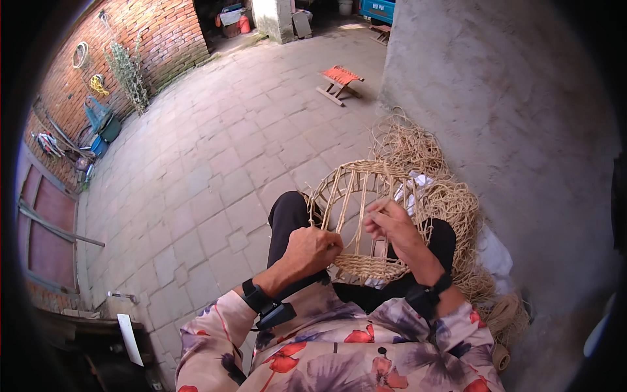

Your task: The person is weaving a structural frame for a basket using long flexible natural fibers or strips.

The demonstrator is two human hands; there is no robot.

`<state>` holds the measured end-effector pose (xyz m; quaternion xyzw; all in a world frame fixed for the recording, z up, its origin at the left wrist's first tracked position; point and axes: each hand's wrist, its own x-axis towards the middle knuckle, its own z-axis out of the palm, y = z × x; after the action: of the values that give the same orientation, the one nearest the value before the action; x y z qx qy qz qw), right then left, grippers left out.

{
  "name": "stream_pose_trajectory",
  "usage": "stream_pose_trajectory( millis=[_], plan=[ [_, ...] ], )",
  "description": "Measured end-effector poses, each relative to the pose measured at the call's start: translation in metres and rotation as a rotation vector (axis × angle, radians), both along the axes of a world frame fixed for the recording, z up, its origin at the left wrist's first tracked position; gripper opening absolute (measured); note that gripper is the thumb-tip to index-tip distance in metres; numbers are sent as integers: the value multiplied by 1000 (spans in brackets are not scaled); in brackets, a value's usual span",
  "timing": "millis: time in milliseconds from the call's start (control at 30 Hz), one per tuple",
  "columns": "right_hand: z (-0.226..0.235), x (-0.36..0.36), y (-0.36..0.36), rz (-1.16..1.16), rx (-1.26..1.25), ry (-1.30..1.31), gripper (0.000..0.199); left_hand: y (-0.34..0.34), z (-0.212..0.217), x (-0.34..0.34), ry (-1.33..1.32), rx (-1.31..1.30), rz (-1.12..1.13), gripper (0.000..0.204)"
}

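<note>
A half-woven cord basket rests across my lap, its round frame strung with straw-coloured strands. Dense weaving shows along the near side and the far rim, with open gaps between the strands in the middle. My left hand is closed on the basket's near left side, where the weaving begins. Above the right half of the strands is my right hand, its fingers curled together in a pinch. What those fingers hold, if anything, is too small to make out.
A tangled heap of straw-coloured cord lies on my right against the grey wall, partly over white sheeting. A folding stool with an orange seat stands ahead on the paving. Buckets stand by the brick wall.
</note>
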<state>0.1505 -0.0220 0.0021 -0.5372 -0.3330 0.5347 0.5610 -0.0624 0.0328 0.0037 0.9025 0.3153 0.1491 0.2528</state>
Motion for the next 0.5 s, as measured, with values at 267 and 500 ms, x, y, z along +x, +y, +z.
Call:
stream_pose_trajectory(
  millis=[267,500],
  plan=[
    [-4,-27,19,272,52,-1558,13,-3,-1,9,127,71,-1,12],
    [-18,-32,13,179,93,-1455,19,44,3,6,122,-808,-196,18]
  ],
)
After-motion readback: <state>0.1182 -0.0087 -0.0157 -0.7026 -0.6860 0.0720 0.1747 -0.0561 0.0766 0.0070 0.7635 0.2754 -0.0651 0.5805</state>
